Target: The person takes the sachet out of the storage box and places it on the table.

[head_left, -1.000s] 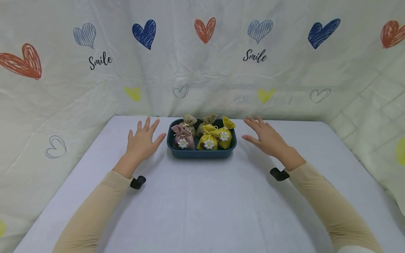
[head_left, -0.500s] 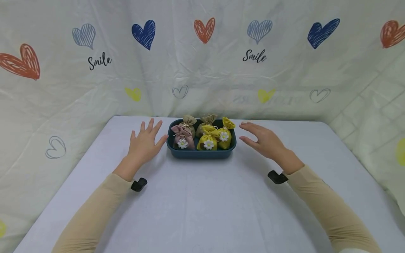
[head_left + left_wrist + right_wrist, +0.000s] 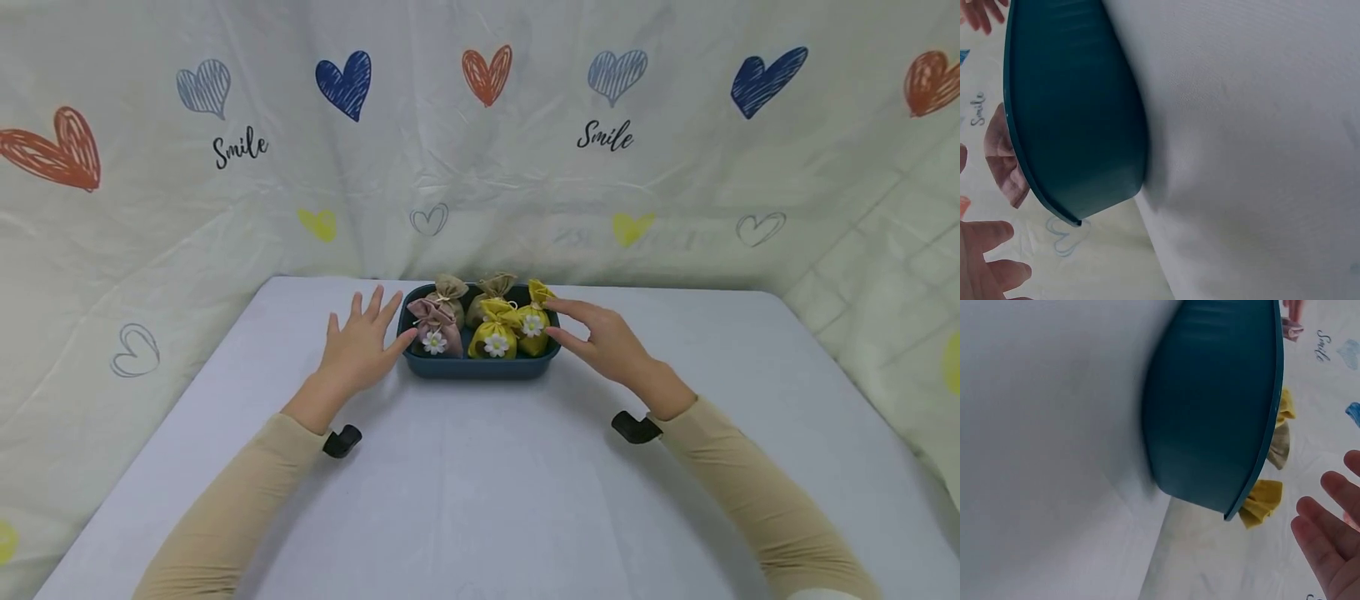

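A dark teal tray (image 3: 480, 368) stands near the far edge of the table with several small drawstring pouches inside. A pink pouch (image 3: 444, 340) with a white flower is at the front left, and two yellow pouches with flowers, one in the front middle (image 3: 491, 332) and one at the right (image 3: 534, 333), sit beside it. Two tan pouches (image 3: 450, 292) are behind. My left hand (image 3: 358, 350), fingers spread, hovers by the tray's left end. At the right end, my right hand (image 3: 607, 342) reaches over the rim near the right yellow pouch; the wrist view shows its fingers (image 3: 1329, 537) apart from it.
The table (image 3: 465, 483) has a white cover. Behind it hangs a pale curtain (image 3: 525, 183) printed with hearts and words. A small black wrist camera (image 3: 636, 427) is on each wrist.
Both hands have moved inward toward the tray, the right one farther, now over its right rim. The right fingers have drawn closer together. The tray and pouches have stayed in place.
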`<state>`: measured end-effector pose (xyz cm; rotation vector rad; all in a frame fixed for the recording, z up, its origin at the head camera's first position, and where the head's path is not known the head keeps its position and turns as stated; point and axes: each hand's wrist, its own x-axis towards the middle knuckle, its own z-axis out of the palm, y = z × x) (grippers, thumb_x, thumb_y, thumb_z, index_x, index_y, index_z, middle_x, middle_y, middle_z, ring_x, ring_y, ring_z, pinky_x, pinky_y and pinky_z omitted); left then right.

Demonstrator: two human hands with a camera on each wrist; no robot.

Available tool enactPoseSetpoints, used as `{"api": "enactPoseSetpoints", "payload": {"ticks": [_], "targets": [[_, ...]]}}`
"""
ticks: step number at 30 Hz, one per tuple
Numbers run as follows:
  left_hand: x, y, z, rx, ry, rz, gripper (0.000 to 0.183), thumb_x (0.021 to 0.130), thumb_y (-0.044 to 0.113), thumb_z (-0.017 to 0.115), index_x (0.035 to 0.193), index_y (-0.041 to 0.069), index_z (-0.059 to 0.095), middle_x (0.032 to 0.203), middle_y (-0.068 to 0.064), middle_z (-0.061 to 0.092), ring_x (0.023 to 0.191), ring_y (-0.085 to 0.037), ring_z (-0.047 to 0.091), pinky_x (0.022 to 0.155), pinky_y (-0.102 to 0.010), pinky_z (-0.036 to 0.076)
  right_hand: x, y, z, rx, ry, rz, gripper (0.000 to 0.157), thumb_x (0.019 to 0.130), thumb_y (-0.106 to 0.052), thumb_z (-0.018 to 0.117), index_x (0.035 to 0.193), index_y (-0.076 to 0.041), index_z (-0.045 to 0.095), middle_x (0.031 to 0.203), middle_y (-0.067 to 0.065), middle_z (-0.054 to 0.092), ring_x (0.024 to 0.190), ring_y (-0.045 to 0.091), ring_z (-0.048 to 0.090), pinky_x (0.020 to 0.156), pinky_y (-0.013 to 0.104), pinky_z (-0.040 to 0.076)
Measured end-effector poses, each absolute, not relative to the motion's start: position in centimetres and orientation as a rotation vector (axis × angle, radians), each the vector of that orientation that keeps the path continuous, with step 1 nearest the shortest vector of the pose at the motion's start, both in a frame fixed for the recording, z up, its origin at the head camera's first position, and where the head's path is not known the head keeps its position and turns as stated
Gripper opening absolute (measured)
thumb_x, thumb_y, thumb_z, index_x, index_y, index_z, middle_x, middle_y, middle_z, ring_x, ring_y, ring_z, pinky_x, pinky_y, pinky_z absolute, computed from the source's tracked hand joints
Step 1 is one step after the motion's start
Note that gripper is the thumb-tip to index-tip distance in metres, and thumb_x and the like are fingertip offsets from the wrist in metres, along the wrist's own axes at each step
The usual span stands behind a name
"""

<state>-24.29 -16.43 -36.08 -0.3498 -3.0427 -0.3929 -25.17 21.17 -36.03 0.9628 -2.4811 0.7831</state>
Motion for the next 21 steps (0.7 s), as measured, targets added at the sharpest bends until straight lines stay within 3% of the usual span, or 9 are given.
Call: {"api": "enactPoseSetpoints", "payload": {"ticks": [4,11,21], "targets": [[-24.2,-16.2,-36.2,-0.352,-3.044,-0.396,0.078,0.106,0.062,0.038,0.167,0.02,0.016,0.171,-0.013,0.005,0.155,-0.043,0.0,0.114,-0.074,0.005,-25.1,20.3,-36.0,0.964,-2.5,0.856,0.046,0.095,-0.009,0.075,0.138,0.0,0.064,0.136,0.018,0.064,0.126,0.037,0.059,0.1,0.055,0.049],[-24.1,-16.0,-36.3,-0.357,-3.044,-0.427,0.079,0.105,0.063,0.039,0.167,0.019,0.018,0.171,-0.014,0.005,0.155,-0.043,-0.002,0.114,-0.074,0.003,-25.0,19.1,-36.1,0.902,-2.569,0.967,0.045,0.098,-0.015,0.073,0.139,-0.001,0.063,0.135,0.018,0.065,0.112,0.038,0.066,0.086,0.056,0.054],[-24.3,-16.0,-36.9,-0.32,-3.077,-0.412,0.081,0.105,0.065,0.037,0.167,0.017,0.016,0.171,-0.013,0.004,0.154,-0.043,-0.004,0.114,-0.074,0.001,-25.0,17.9,-35.4,0.749,-2.75,1.195,0.044,0.103,-0.026,0.067,0.14,-0.003,0.062,0.133,0.017,0.066,0.11,0.034,0.069,0.091,0.049,0.056]]}}
